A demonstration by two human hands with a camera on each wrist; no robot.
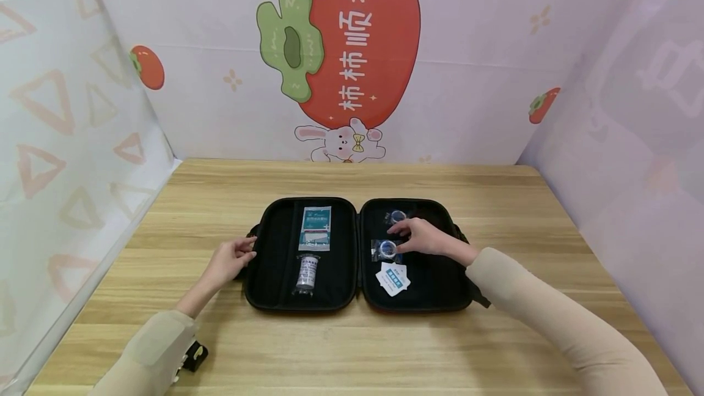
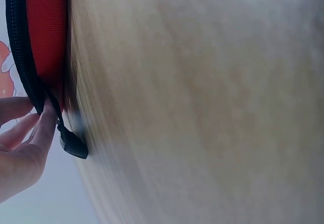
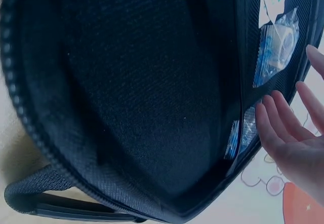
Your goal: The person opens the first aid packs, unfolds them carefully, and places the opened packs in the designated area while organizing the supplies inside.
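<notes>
"What are your hands doing?"

"My left hand (image 1: 230, 260) pinches the edge of the black case (image 1: 301, 308); my right hand (image 1: 426, 237) is loose-fingered, grasping nothing."

"And the middle clear packet (image 1: 387, 250)?"

"In the case's right half, between another packet (image 1: 398, 217) and the white card (image 1: 393, 278), just left of my right hand and slightly toward me, its long axis sideways. My right hand is nearer."

Open black case (image 1: 340, 283), two wrapped rolls (image 1: 387, 250) in right half (image 1: 437, 283)
</notes>
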